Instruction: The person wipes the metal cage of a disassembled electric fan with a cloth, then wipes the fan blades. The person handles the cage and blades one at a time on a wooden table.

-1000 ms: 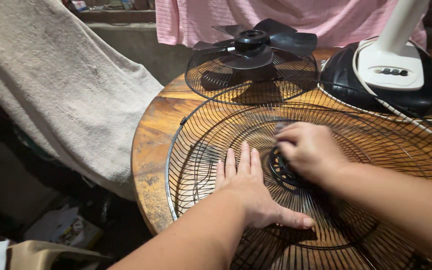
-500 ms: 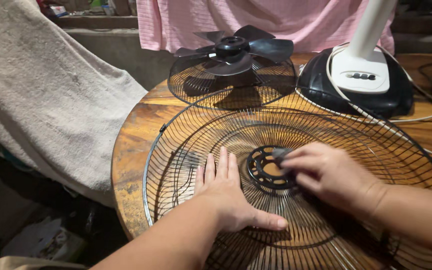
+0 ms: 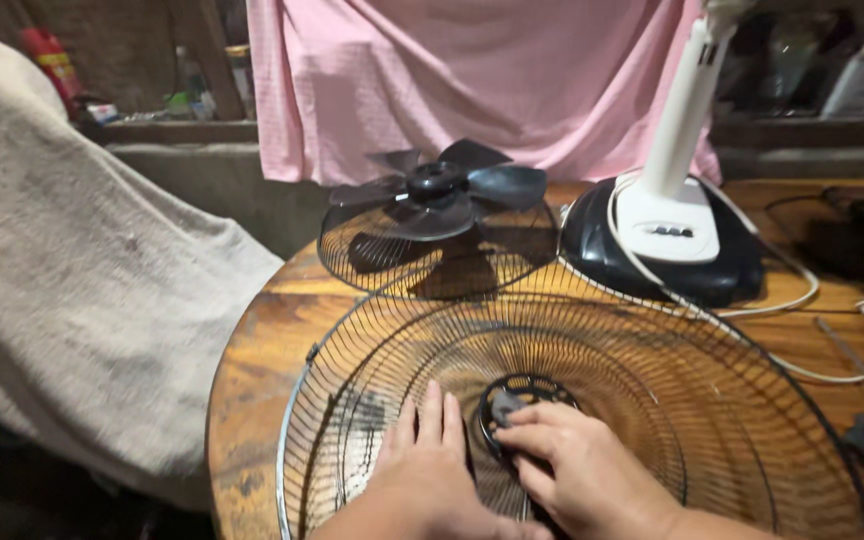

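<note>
Closest to me, a large wire fan guard lies dished on the round wooden table, its thin dark ribs radiating from a black ringed hub and bound by a shiny metal rim. The left hand rests flat inside the guard, palm down, fingers straight and close together, pressing on the ribs just left of the hub. The right hand sits beside it, fingers curled, fingertips pinched on a small grey piece at the hub's near-left edge; I cannot tell what that piece is. The two hands almost touch.

The tabletop is glossy, streaked, amber-brown wood. Further back a smaller wire guard lies with a dark, curved-bladed plastic propeller sitting on it. Right of that stands the fan's rounded black base with a white panel and a white upright post, a white cord looping out to a plug. At the left a coarse beige cloth drapes over something bulky, and a smooth pink sheet hangs behind.
</note>
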